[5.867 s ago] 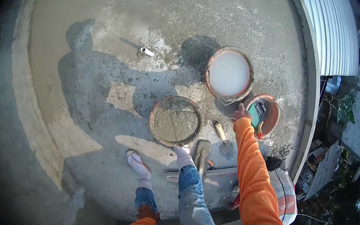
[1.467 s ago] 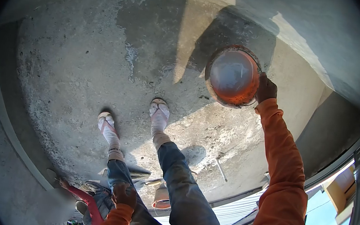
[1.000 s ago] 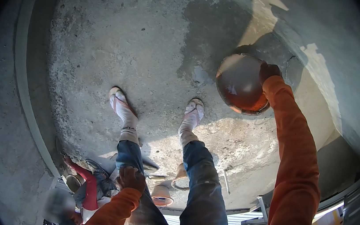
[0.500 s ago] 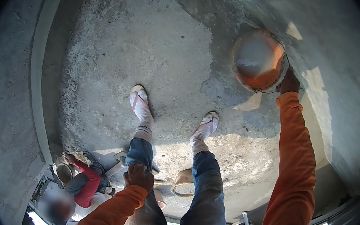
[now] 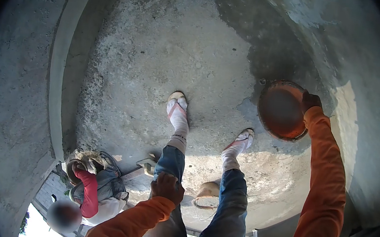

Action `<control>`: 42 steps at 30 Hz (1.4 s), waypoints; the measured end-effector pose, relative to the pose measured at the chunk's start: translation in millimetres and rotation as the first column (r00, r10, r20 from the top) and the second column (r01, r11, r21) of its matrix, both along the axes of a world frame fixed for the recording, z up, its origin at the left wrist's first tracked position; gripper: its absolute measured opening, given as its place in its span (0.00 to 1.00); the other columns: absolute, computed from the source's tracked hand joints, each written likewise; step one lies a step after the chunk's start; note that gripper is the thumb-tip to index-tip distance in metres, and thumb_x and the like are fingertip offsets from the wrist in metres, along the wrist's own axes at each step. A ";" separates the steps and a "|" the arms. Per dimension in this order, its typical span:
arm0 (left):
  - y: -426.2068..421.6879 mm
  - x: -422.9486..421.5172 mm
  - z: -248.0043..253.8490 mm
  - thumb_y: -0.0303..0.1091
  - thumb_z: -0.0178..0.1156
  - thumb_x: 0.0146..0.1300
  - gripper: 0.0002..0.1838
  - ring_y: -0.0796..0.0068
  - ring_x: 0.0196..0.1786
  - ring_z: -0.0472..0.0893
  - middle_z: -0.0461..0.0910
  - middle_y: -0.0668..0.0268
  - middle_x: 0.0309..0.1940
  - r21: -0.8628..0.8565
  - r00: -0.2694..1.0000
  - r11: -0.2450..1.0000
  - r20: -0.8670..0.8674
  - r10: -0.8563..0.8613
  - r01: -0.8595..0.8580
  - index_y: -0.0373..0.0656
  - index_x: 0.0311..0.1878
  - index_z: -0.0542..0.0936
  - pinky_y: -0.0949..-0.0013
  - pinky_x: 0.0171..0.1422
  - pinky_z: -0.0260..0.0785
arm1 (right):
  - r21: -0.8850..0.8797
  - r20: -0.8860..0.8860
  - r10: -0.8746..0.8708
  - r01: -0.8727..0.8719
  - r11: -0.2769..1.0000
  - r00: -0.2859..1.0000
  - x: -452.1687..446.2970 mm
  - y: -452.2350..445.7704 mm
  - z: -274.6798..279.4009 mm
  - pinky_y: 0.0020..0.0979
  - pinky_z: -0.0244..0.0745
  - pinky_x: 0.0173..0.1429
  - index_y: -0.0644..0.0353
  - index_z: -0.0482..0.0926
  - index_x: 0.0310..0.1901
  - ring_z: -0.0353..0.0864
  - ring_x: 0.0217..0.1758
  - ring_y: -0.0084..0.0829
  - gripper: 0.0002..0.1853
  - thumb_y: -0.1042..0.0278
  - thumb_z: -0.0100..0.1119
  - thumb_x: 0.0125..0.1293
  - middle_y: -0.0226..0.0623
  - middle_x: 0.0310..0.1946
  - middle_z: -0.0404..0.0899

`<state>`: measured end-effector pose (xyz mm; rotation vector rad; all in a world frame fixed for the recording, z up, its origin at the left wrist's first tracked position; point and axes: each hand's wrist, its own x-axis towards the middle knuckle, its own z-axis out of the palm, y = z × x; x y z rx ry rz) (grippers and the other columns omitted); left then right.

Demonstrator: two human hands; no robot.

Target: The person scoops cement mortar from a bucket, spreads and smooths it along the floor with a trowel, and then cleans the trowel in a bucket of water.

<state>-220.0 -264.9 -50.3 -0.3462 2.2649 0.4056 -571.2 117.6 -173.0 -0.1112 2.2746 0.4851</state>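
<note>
Orange bucket (image 5: 287,130) lay out to the right of the right foot (image 5: 243,138), beside a dark, damp-looking patch (image 5: 273,43) on the floor (image 5: 174,46). Right hand (image 5: 311,101) clamped on its right edge; exact hold point could not be told. Left hand (image 5: 168,187) rested on the left jeans leg (image 5: 171,161), finger closure unclear. Second bucket (image 5: 210,189) showed between the legs; a co-worker's red sleeve (image 5: 90,193), lower left.

You're on a building site, looks like: bare concrete floor (image 5: 169,55), damp patch (image 5: 273,43), unpainted cement wall (image 5: 374,60), concrete ledge (image 5: 61,57), orange bucket (image 5: 287,131) at your right, second bucket (image 5: 208,189) showing between your legs (image 5: 232,212).
</note>
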 end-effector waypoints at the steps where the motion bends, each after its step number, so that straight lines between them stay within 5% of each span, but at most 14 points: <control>1: -5.9 -2.2 -0.2 0.38 0.57 0.47 0.12 0.61 0.54 0.69 0.75 0.67 0.40 0.000 1.000 1.000 0.005 0.002 -0.002 0.46 0.36 0.76 0.51 0.47 0.62 | 0.047 0.059 0.015 -0.018 0.999 0.998 -7.7 -12.5 -3.3 0.40 0.73 0.49 0.58 0.71 0.47 0.76 0.47 0.44 0.14 0.65 0.41 0.62 0.46 0.40 0.78; 11: -68.2 -31.8 -5.2 0.40 0.57 0.47 0.13 0.59 0.55 0.70 0.77 0.64 0.40 0.111 0.998 0.992 0.036 0.051 -0.054 0.45 0.36 0.77 0.53 0.50 0.63 | 0.128 -0.085 0.093 -0.081 0.988 0.992 -147.7 -90.5 -29.1 0.42 0.72 0.49 0.62 0.66 0.50 0.78 0.41 0.48 0.19 0.58 0.38 0.64 0.55 0.39 0.77; 14: -85.2 -38.7 -9.3 0.40 0.57 0.48 0.13 0.59 0.54 0.71 0.77 0.63 0.40 0.150 0.997 0.986 0.031 0.066 -0.070 0.45 0.36 0.77 0.54 0.51 0.64 | 0.074 -0.312 0.114 -0.095 0.993 0.943 -160.5 -97.7 -25.3 0.40 0.74 0.41 0.64 0.71 0.43 0.80 0.33 0.46 0.22 0.50 0.41 0.63 0.55 0.33 0.78; 15: -89.8 -40.1 -10.1 0.40 0.56 0.48 0.14 0.59 0.54 0.71 0.78 0.63 0.39 0.168 0.997 0.983 0.031 0.073 -0.077 0.44 0.36 0.77 0.54 0.52 0.64 | -0.268 -0.431 -0.368 0.272 0.924 0.824 -154.1 -97.6 -28.6 0.39 0.73 0.36 0.64 0.73 0.38 0.78 0.27 0.44 0.24 0.46 0.41 0.62 0.51 0.27 0.77; 16: -93.4 -42.2 -10.5 0.40 0.56 0.48 0.14 0.59 0.54 0.71 0.78 0.63 0.39 0.174 0.996 0.981 0.031 0.078 -0.083 0.44 0.36 0.77 0.54 0.52 0.64 | -0.603 -0.359 -0.772 0.501 0.621 0.525 -148.7 -97.8 -30.7 0.38 0.72 0.31 0.64 0.74 0.32 0.77 0.21 0.42 0.27 0.43 0.42 0.61 0.47 0.22 0.77; 20: -102.9 -47.5 -10.8 0.40 0.56 0.48 0.13 0.60 0.54 0.71 0.78 0.64 0.39 0.175 0.995 0.981 0.057 0.076 -0.085 0.45 0.36 0.77 0.55 0.51 0.64 | -0.671 -0.382 -0.681 0.319 0.669 0.625 -133.5 -113.9 -12.4 0.37 0.67 0.24 0.65 0.75 0.25 0.70 0.12 0.38 0.30 0.40 0.40 0.62 0.44 0.16 0.72; 23: -106.4 -48.2 -14.3 0.40 0.55 0.49 0.13 0.61 0.55 0.71 0.78 0.64 0.40 0.191 0.989 0.972 0.080 0.121 -0.135 0.44 0.36 0.77 0.53 0.51 0.64 | -0.717 -0.313 -0.808 0.434 0.545 0.498 -142.4 -145.4 15.0 0.37 0.66 0.22 0.65 0.75 0.27 0.68 0.10 0.36 0.30 0.40 0.41 0.61 0.43 0.15 0.72; 26: -105.7 -48.2 -18.0 0.40 0.53 0.49 0.14 0.62 0.56 0.70 0.78 0.63 0.41 0.207 0.976 0.957 0.117 0.184 -0.205 0.43 0.37 0.77 0.51 0.51 0.63 | -0.644 -0.311 -0.751 0.452 0.617 0.582 -159.3 -162.2 19.3 0.39 0.70 0.28 0.65 0.75 0.29 0.75 0.18 0.40 0.27 0.44 0.40 0.63 0.46 0.20 0.75; 27: -105.1 -49.5 -19.6 0.40 0.53 0.50 0.14 0.62 0.56 0.70 0.78 0.63 0.41 0.208 0.971 0.952 0.133 0.199 -0.224 0.42 0.37 0.77 0.50 0.51 0.63 | -0.376 -0.459 -0.319 0.144 0.915 0.829 -167.0 -161.9 8.7 0.39 0.71 0.34 0.65 0.76 0.31 0.77 0.25 0.43 0.25 0.47 0.39 0.64 0.47 0.24 0.77; 28: -104.8 -54.6 -18.8 0.40 0.53 0.50 0.14 0.62 0.56 0.70 0.78 0.63 0.41 0.214 0.968 0.948 0.134 0.211 -0.236 0.42 0.37 0.77 0.50 0.51 0.63 | -0.063 -0.442 0.197 -0.249 0.966 0.875 -174.9 -171.0 8.3 0.39 0.73 0.40 0.64 0.77 0.34 0.80 0.33 0.45 0.24 0.50 0.39 0.65 0.49 0.28 0.78; 32: -109.1 -79.1 -15.7 0.40 0.52 0.50 0.13 0.62 0.56 0.69 0.78 0.63 0.42 0.174 0.928 0.921 0.203 0.314 -0.349 0.44 0.36 0.77 0.50 0.53 0.61 | 0.039 -0.194 0.146 -0.141 0.989 0.970 -200.6 -227.2 -5.7 0.39 0.70 0.51 0.66 0.76 0.40 0.76 0.47 0.48 0.24 0.52 0.36 0.66 0.53 0.37 0.78; 34: -111.5 -96.4 -15.1 0.40 0.52 0.50 0.11 0.63 0.56 0.69 0.77 0.62 0.43 0.152 0.894 0.889 0.202 0.399 -0.431 0.45 0.34 0.76 0.50 0.54 0.59 | 0.088 -0.104 -0.445 0.454 0.887 0.889 -222.6 -265.2 -8.4 0.39 0.66 0.59 0.58 0.66 0.56 0.71 0.55 0.44 0.20 0.63 0.31 0.67 0.47 0.50 0.73; 39: -108.8 -118.6 -21.4 0.39 0.53 0.50 0.10 0.61 0.53 0.71 0.77 0.62 0.41 0.132 0.859 0.861 0.238 0.453 -0.490 0.45 0.33 0.76 0.51 0.53 0.60 | 0.129 0.005 -0.196 0.194 0.973 0.981 -270.6 -319.5 -7.6 0.40 0.65 0.60 0.61 0.69 0.53 0.71 0.56 0.44 0.24 0.53 0.33 0.66 0.48 0.50 0.73; 42: -107.9 -124.1 -17.9 0.38 0.54 0.49 0.09 0.61 0.51 0.72 0.77 0.62 0.39 0.109 0.854 0.858 0.217 0.473 -0.503 0.45 0.32 0.76 0.51 0.52 0.60 | -0.043 -0.077 -0.466 0.464 0.885 0.881 -307.2 -318.8 -35.8 0.40 0.67 0.58 0.63 0.67 0.54 0.71 0.55 0.44 0.24 0.55 0.32 0.66 0.49 0.49 0.74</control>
